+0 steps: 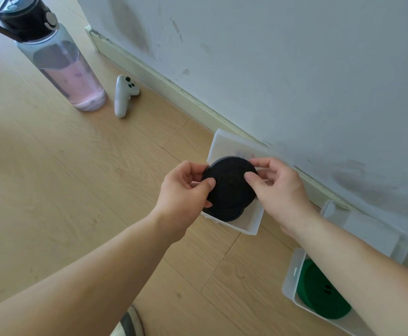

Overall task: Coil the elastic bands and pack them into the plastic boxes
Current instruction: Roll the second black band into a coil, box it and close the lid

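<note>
Pinching the black coil [229, 187] from both sides: left hand [186, 190] has its thumb on the face w/ fingers curled behind the left edge, and right hand [278, 187] has its thumb on the face w/ fingers over the top-right edge. Neither hand is spread. The coil sits tilted, partly inside the open plastic box [224, 144], which stands on the floor [76, 190] close to the wall [270, 57].

Step in hand looks like seating the coil in the box. To do it well, imo: press thumbs flat so the wraps can't spring, level the coil, lower it till it lies on the bottom, then let go one hand at a time. Its lower edge looks stepped; slipped wraps or a 2nd coil under it, can't tell.

Count:
- 2 hands
- 1 black coil for sure
- 1 green coil [319, 294], lying in a second box [291, 275] at lower right
- 1 more clear piece [372, 229] by the wall, box or lid unclear
- 1 water bottle [72, 76], further off
- 1 white controller [124, 95] beside it
</note>
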